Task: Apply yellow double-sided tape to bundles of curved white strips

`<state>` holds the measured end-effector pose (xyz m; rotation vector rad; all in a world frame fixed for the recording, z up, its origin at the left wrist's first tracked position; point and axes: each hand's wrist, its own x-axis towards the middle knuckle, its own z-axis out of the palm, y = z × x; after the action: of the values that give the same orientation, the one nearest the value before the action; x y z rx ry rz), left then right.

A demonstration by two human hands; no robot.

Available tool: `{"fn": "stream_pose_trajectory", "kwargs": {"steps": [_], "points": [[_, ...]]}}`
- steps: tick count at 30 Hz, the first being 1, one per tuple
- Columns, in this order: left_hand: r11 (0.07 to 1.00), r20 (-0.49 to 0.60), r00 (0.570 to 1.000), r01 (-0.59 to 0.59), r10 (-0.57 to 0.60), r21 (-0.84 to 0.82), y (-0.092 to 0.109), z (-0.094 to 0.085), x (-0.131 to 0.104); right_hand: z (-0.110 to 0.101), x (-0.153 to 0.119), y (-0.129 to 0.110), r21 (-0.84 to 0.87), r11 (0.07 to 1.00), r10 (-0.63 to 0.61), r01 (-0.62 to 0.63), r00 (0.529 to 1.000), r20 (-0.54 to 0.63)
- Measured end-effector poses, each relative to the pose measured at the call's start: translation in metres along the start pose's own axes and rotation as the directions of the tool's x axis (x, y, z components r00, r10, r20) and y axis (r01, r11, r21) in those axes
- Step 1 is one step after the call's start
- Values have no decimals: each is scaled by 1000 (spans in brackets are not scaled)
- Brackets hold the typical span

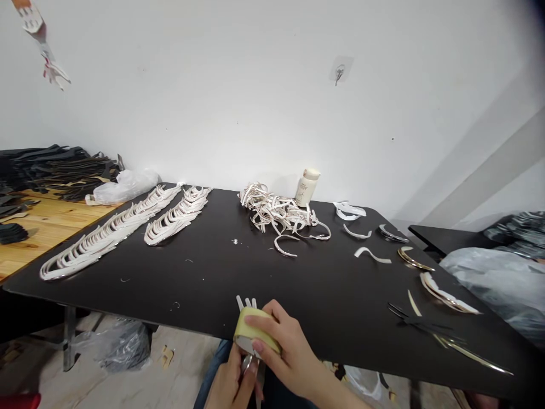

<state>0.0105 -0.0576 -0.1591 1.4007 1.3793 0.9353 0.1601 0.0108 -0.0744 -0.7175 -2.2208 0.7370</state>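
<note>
Gripping a yellow tape roll (241,328) at the near edge of the black table (200,304), my right hand (286,343) has it between thumb and fingers; my left hand (233,378) pinches shiny strips (247,363). The roll looks light, stiff and smooth-sided, best held across its rim; the strips look bendy.

Small workshop, by the look of it. Beyond the fingers (264,322), a tangled heap of pale strips (276,211) is piled on a black table (204,287); to their left, curved strips (108,237) are laid in overlapping rows. Farther left, dark cut pieces (72,166) are stacked on a wooden table (80,216). Below left, a plastic bag (130,346) is seen on the floor (164,383).
</note>
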Motion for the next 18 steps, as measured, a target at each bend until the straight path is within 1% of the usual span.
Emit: {"fn": "stream_pose_trajectory", "kwargs": {"steps": [1,3,4,5,6,7,8,9,10,11,12,13,14,15,16,18], "points": [[1000,-44,999,8,-8,-3,0,0,-2,2,0,1,16,1000,15,-15,1000,-8],[1000,-121,992,22,-22,-1,1,-1,-6,6,-1,7,149,986,90,-75,991,-100],[1000,-141,990,26,-25,4,2,-1,-8,7,-2,10,262,958,164,-117,972,-166],[1000,-151,988,27,-26,4,3,-2,-9,8,-3,13,390,908,258,-153,938,-232],[1000,-149,989,17,-17,-5,4,-2,-10,7,-3,15,514,840,358,-174,890,-284],[1000,-133,991,-2,-1,-24,5,-3,-10,6,-4,17,614,770,441,-171,839,-319],[999,-104,994,-21,16,-50,6,-3,-10,4,-4,17,682,716,494,-148,798,-345],[997,-64,998,-33,29,-76,8,-4,-9,0,-6,15,714,692,513,-110,771,-378],[994,-14,999,-42,41,-97,9,-3,-8,-3,-8,12,714,697,503,-67,755,-420],[992,33,998,-49,53,-112,9,-2,-6,-7,-10,8,689,724,469,-26,751,-464],[991,70,996,-48,57,-125,9,-1,-4,-11,-13,3,640,768,412,8,759,-504],[989,89,995,-39,52,-142,9,2,-2,-14,-17,-1,569,822,341,27,777,-529],[986,92,995,-26,41,-164,7,4,0,-16,-20,-5,474,880,254,37,806,-534],[982,83,996,-7,23,-189,6,8,2,-16,-23,-8,363,931,160,45,844,-513],[977,71,997,16,-1,-214,3,12,3,-15,-25,-10,247,967,69,54,884,-462],[967,30,998,57,-51,-247,0,19,4,-10,-27,-9,40,996,-62,77,953,-298]]}}
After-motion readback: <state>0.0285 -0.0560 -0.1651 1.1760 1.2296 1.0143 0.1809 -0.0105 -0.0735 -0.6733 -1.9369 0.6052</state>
